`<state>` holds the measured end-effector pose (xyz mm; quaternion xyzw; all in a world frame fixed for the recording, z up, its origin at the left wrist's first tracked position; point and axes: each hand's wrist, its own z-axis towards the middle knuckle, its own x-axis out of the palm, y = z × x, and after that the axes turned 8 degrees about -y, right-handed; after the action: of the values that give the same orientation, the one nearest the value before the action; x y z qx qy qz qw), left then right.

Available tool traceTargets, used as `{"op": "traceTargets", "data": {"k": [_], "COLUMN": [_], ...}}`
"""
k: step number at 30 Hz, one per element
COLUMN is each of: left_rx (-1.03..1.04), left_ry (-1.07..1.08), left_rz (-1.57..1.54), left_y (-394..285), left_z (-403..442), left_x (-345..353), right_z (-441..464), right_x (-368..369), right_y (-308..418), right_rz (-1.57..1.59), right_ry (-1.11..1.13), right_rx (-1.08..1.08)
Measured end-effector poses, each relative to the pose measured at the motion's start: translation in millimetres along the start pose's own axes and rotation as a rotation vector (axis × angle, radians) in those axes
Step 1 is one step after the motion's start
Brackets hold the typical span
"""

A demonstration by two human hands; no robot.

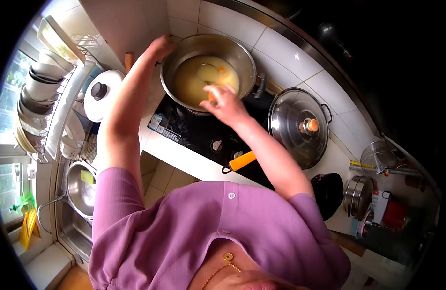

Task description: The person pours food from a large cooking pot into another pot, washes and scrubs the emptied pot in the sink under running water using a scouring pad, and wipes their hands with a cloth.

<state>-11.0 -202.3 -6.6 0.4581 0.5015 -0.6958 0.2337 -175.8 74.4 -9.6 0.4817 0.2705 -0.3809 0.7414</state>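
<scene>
A large steel pot (247, 54) sits on the black stove with cloudy yellow liquid (184, 76) inside. At the pot's far left side, my left hand (161, 47) is closed at its rim or side handle; the fingertips are partly hidden. My right hand (226, 103) is over the near rim, fingers bent around the orange handle of a ladle. The ladle's bowl (208, 73) lies in the liquid, and a small orange piece shows beside it. Under my right forearm, another utensil's orange handle (242, 161) sticks out, its other end hidden.
The black stove (191, 126) has knobs at its near edge. A glass lid (293, 121) leans right of the pot. At left are a white lid (98, 99), a dish rack (56, 108) with bowls, and a sink (74, 237). Several pans and containers stand at right.
</scene>
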Motion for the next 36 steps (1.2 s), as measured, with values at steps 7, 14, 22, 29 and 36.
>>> {"op": "traceTargets", "data": {"k": [7,14,22,29,36], "left_rx": [-0.065,-0.535,-0.293,-0.142,-0.116], "left_ry": [0.108,0.27,0.06,0.1,0.032], "left_rz": [0.015,-0.434,-0.415,-0.661,-0.965], "left_y": [25,61,39,-12,-33], "left_z": [34,50,40,-21,-106], "left_x": [14,37,23,-57,-96], "right_z": [13,12,1,-17,-44], "right_x": [-30,-42,-42,-60,-103], "right_y": [-102,-84,-96,-74,-47], "right_rz": [0.385,0.722,1.048,1.11,1.126], "right_ry": [-0.703,-0.774,-0.838,-0.925,-0.916], "right_rx": [0.453,1.049,1.126,1.004,0.869]}}
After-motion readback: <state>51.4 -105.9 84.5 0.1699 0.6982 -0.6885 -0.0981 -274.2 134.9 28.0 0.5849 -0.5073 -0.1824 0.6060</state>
